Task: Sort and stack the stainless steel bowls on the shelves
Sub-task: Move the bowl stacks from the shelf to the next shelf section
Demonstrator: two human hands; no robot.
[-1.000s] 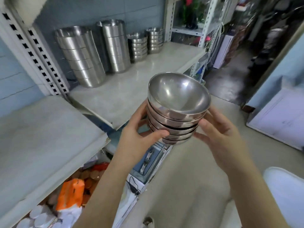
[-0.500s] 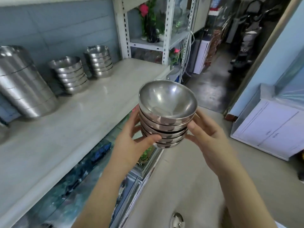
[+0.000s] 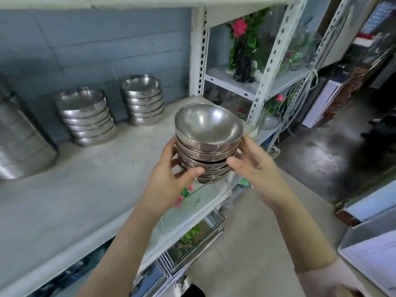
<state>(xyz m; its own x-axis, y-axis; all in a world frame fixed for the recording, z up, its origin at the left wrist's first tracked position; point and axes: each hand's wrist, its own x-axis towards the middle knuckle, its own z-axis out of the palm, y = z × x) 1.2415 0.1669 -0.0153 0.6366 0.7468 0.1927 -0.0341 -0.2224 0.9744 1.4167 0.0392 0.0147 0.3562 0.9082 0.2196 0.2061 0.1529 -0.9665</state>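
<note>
A stack of several small stainless steel bowls (image 3: 209, 144) is held in the air between both hands, over the front right part of the white shelf (image 3: 64, 200). My left hand (image 3: 169, 181) grips its left side and bottom, thumb across the front. On the right side my right hand (image 3: 255, 166) clasps the stack. At the back of the shelf stand two stacks of wider steel bowls, one (image 3: 85, 117) to the left and one (image 3: 143, 100) beside it. A taller stack of big steel bowls (image 3: 19, 144) stands at the far left.
White slotted uprights (image 3: 198, 61) frame the shelf. To the right, a neighbouring rack (image 3: 246, 82) holds artificial flowers. Items fill the lower shelf below the hands. A dark aisle floor (image 3: 321, 157) runs to the right, with a white cabinet (image 3: 372, 249) at the lower right.
The view has swung right along the shelf and closer to it. The held stack has moved up and over the shelf's front right corner, both hands still gripping it.
</note>
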